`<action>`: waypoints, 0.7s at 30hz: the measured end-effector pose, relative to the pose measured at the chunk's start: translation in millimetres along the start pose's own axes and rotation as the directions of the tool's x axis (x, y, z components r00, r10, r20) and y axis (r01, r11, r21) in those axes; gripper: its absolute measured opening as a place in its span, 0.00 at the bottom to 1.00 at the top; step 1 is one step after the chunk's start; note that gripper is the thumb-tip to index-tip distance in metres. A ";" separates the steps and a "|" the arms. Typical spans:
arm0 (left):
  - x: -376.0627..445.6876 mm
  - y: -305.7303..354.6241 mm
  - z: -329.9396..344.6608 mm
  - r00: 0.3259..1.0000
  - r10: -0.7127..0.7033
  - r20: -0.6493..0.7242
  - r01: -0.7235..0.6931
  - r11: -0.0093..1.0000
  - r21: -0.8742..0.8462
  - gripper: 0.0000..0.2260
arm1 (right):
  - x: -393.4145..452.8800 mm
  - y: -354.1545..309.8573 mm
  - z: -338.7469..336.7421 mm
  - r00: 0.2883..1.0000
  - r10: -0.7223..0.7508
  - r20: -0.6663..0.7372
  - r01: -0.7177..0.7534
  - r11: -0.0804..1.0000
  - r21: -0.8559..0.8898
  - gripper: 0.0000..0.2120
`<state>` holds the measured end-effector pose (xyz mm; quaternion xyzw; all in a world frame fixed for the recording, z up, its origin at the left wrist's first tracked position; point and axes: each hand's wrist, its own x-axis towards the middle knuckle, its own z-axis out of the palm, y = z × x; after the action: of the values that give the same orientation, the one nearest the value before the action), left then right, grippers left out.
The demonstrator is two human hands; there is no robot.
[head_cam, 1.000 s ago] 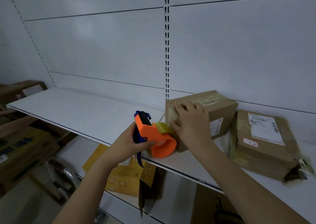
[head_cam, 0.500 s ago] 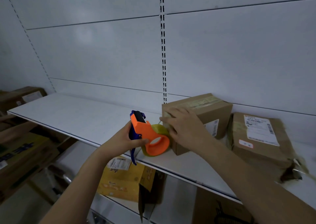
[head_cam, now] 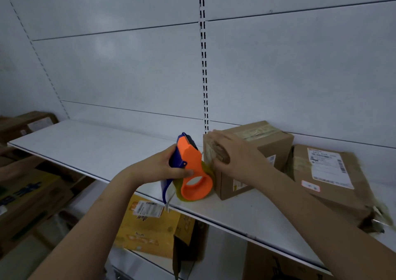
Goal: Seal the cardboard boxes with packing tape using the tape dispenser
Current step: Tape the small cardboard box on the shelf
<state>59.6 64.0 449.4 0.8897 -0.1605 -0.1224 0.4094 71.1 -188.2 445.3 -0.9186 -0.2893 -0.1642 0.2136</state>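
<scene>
1. Fingers of the left hand curl around the tape dispenser, holding it just beside the cardboard box.
2. Straight fingers of the right hand press flat on that box's left face.
3. Both rest on the white shelf.

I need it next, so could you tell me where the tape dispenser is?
In the left hand, the tape dispenser sits mid-shelf against the small box's left side.

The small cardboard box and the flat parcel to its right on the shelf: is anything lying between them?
Nothing shows between the small cardboard box and the flat parcel; the head view shows only a narrow shadowed gap.
</scene>
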 end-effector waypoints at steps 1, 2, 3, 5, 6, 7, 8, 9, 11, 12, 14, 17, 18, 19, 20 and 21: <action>2.2 3.5 -0.5 1.000 -0.007 0.019 0.007 1.000 0.015 0.25 | -3.2 3.4 -0.9 0.999 0.028 -0.032 -0.029 0.999 -0.017 0.30; 4.8 5.8 0.1 0.999 -0.014 0.040 0.013 1.000 0.025 0.26 | -5.9 6.4 -1.5 0.998 0.037 -0.045 -0.040 0.996 -0.075 0.31; 7.0 8.6 1.7 0.998 -0.021 0.054 0.019 0.999 0.043 0.27 | -8.0 8.7 -1.5 0.999 0.026 -0.047 -0.031 0.991 -0.127 0.33; 12.1 11.5 7.6 0.998 -0.034 0.055 0.029 0.996 0.079 0.28 | -10.4 12.3 1.2 0.999 0.005 -0.050 -0.012 0.990 -0.138 0.37; 15.3 11.2 11.2 0.999 -0.039 0.038 0.035 0.996 0.084 0.29 | -10.8 11.8 1.4 0.998 0.007 -0.064 -0.014 0.994 -0.106 0.39; 18.3 9.9 14.6 0.999 -0.045 0.021 0.044 0.997 0.071 0.31 | -10.7 11.6 1.7 0.996 0.011 -0.086 -0.017 0.997 -0.070 0.39; 20.2 8.4 17.3 0.998 -0.056 0.009 0.056 0.998 0.032 0.32 | -10.4 10.9 2.0 0.994 0.015 -0.107 -0.020 0.999 -0.045 0.39; 20.5 7.5 19.1 0.998 -0.069 0.007 0.069 0.997 -0.014 0.34 | -10.4 10.8 2.4 0.992 0.014 -0.128 -0.019 0.999 -0.037 0.39; 20.2 4.2 19.5 0.995 -0.097 0.018 0.097 0.994 -0.057 0.39 | -9.9 10.9 1.8 0.992 0.017 -0.127 -0.022 0.999 -0.043 0.37; 18.8 2.9 20.1 0.995 -0.098 0.016 0.099 0.993 -0.066 0.38 | -9.8 10.6 1.4 0.993 0.016 -0.116 -0.022 0.998 -0.054 0.36; 14.7 1.4 21.5 0.996 -0.085 -0.020 0.082 0.989 -0.127 0.34 | -10.1 10.6 0.4 0.995 0.010 -0.098 -0.017 0.997 -0.077 0.33; 13.3 -13.5 27.1 0.995 -0.089 -0.034 0.078 0.964 -0.255 0.43 | -10.1 12.7 -1.2 1.000 0.003 -0.020 -0.007 0.986 -0.169 0.34; 12.9 -21.1 29.8 0.995 -0.100 -0.027 0.089 0.958 -0.273 0.44 | -10.5 12.9 -0.5 1.000 0.002 0.000 -0.002 0.979 -0.203 0.36; 11.7 -28.9 32.6 0.994 -0.113 -0.015 0.103 0.948 -0.303 0.45 | -10.8 13.1 0.4 1.000 0.003 0.012 -0.001 0.974 -0.228 0.38; 10.2 -36.4 36.2 0.994 -0.108 -0.011 0.097 0.934 -0.343 0.44 | -10.2 13.0 0.5 0.999 0.019 0.032 -0.011 0.971 -0.240 0.39; 7.1 -39.8 38.3 0.994 -0.105 -0.023 0.088 0.921 -0.380 0.44 | -9.1 12.2 -1.0 0.998 0.042 0.053 -0.027 0.969 -0.244 0.41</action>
<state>60.2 59.3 393.9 0.8034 -0.0812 -0.1519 0.5701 71.2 -201.9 438.7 -0.9471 -0.2570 -0.1679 0.0939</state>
